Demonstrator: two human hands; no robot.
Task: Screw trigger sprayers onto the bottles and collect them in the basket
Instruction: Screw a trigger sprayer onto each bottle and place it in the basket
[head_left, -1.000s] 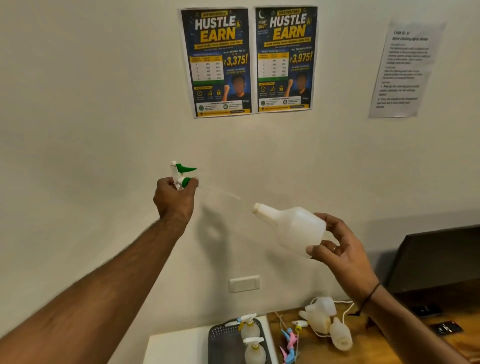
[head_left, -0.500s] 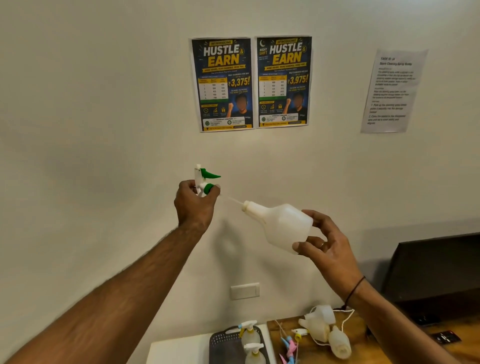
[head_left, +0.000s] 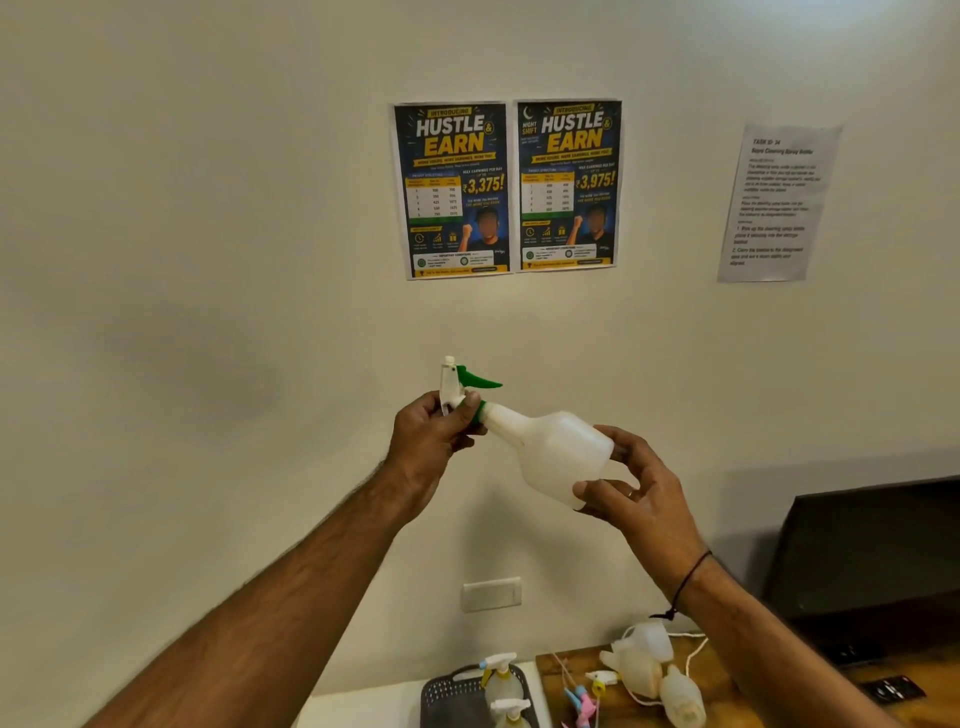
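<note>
**Green-collared sprayer met at the bottle neck, both hands raised before the wall**

Green and white plastic made up the trigger sprayer (head_left: 460, 387) that your left hand (head_left: 431, 441) gripped, thumb and fingers curled round its body just below the green trigger. Its green collar sat at the mouth of the white bottle (head_left: 553, 454); whether the thread had engaged could not be told. Your right hand (head_left: 636, 493) held the bottle by its base end, fingertips and thumb wrapped round the wide part, so that the bottle lay tilted with its neck pointing up and left toward the sprayer. You held the two hands near each other, joined only through sprayer and bottle, in mid-air in front of the pale wall (head_left: 208, 260).

Low in the view, the dark basket (head_left: 447, 699) stood on a white surface (head_left: 363, 709) and held two bottles already fitted with sprayers, one with a yellow and blue head (head_left: 498, 667) and one with a white head (head_left: 511, 709). Just right of the basket, on the wooden table (head_left: 623, 706), lay several bare bottles (head_left: 652, 670) and loose sprayers (head_left: 584, 699) in pink, blue and yellow. Two blue and yellow posters (head_left: 506, 187) and a printed sheet (head_left: 776, 202) hung on the wall above, and a black monitor (head_left: 872, 561) stood at the right.
</note>
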